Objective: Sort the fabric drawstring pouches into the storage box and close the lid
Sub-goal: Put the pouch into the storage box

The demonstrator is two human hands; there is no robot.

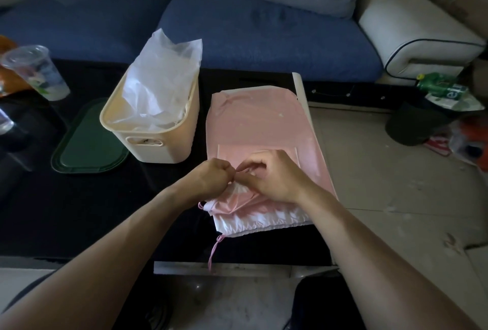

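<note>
Two hands, left hand (211, 176) and right hand (272, 179), each grip pinching the gathered mouth of a pink-and-white drawstring pouch (245, 210) on the black counter (79, 218). Beyond the grip, larger pink pouch (258, 121); left of it, beige storage box (150, 129) holding white plastic, green lid (87, 139) beside.

The storage box (150, 118) stood on the table (79, 210), with the lid (87, 139) flat at its left and the stacked pouches (258, 129) at its right. Behind the table ran a sofa (264, 36). 2 cups (37, 70) stood at far left.
</note>
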